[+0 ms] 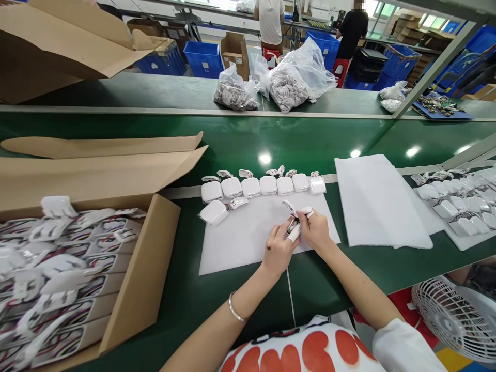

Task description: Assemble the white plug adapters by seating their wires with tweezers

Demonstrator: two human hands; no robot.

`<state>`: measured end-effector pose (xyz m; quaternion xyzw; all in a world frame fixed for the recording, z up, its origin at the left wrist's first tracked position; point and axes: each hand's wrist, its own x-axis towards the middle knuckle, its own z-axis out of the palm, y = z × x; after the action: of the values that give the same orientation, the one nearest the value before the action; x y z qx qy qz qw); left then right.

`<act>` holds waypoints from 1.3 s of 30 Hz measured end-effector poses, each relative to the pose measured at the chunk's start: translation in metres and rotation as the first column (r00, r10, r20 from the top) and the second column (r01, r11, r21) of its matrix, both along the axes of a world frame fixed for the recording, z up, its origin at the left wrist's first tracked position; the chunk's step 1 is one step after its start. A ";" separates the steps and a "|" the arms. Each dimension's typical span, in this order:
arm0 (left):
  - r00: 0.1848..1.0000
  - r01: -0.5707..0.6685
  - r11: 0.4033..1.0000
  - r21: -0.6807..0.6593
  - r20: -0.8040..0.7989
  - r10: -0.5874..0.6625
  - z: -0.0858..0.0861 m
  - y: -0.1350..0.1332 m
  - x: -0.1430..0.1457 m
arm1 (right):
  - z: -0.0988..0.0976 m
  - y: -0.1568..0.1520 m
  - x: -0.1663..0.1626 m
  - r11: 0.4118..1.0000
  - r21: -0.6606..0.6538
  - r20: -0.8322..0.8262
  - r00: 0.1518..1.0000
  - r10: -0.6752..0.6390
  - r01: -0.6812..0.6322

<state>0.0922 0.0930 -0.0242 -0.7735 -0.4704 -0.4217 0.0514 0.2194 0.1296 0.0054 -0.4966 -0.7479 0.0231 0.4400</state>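
Over a white foam sheet (240,243), my left hand (279,247) is closed around a small white plastic casing (294,232) with dark wires. My right hand (314,228) meets it from the other side, its fingers pinched at the casing's wires and upper end. A curved white piece (289,206) sticks up just beyond my fingertips. Fingers hide much of the part. Along the sheet's far edge stands a row of several white square casings (251,187), small wired pieces behind them. Another white casing (214,212) lies tilted at the left, its wired piece beside it.
An open cardboard box (135,279) full of wired white parts stands at left. To the right lie stacked foam sheets (382,206) and more white casings (459,204). Bags of parts (290,77) rest on the far ledge. A white fan (451,320) is at lower right; two people stand beyond.
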 end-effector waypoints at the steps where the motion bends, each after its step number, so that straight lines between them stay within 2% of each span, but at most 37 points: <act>1: 1.000 0.015 1.000 0.010 0.015 -0.016 0.000 0.000 -0.001 | 0.000 0.000 -0.002 1.000 -0.017 0.014 1.000 0.009 -0.008; 4: 0.997 0.011 1.000 0.018 0.074 -0.012 0.000 0.001 -0.001 | 0.010 -0.001 -0.003 0.998 0.025 0.014 0.998 0.054 -0.054; 8: 0.989 -0.051 0.998 -0.042 0.134 0.056 0.000 0.003 -0.002 | 0.037 -0.006 0.002 0.968 0.250 -0.053 0.999 0.012 0.001; 10: 0.989 -0.051 0.997 -0.059 0.136 0.058 -0.001 0.003 -0.002 | 0.044 -0.007 0.005 0.959 0.283 -0.069 0.998 0.006 0.014; 15: 0.986 -0.028 0.998 -0.060 0.161 0.038 -0.002 0.003 -0.003 | 0.035 -0.002 0.009 0.974 0.168 -0.014 0.987 0.158 -0.154; 20: 0.985 -0.037 0.997 -0.072 0.166 0.048 -0.001 0.003 -0.004 | 0.019 0.002 0.014 0.977 0.133 -0.062 0.982 0.179 -0.169; 23: 0.985 -0.049 0.995 -0.084 0.161 0.062 0.000 0.004 -0.005 | 0.014 0.002 0.014 0.971 0.154 -0.084 0.977 0.196 -0.181; 27: 0.987 -0.014 0.997 -0.077 0.156 0.026 0.000 0.005 -0.007 | 0.011 0.002 0.013 0.968 0.209 -0.112 0.980 0.163 -0.137; 31: 0.986 -0.002 0.998 -0.069 0.165 0.013 0.002 0.005 -0.007 | 0.013 0.004 0.011 0.972 0.197 -0.104 0.983 0.152 -0.129; 34: 0.984 0.010 0.997 -0.072 0.177 0.003 0.002 0.005 -0.006 | 0.016 0.004 0.007 0.986 0.118 -0.056 0.990 0.128 -0.120; 39: 0.985 0.027 0.995 -0.095 0.171 -0.011 0.003 0.004 -0.006 | 0.009 0.002 -0.004 0.997 -0.082 0.021 1.000 0.004 -0.002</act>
<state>0.0864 0.0967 -0.0216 -0.7407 -0.4855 -0.4634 -0.0305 0.2155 0.1315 0.0140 -0.5133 -0.7516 0.0490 0.4113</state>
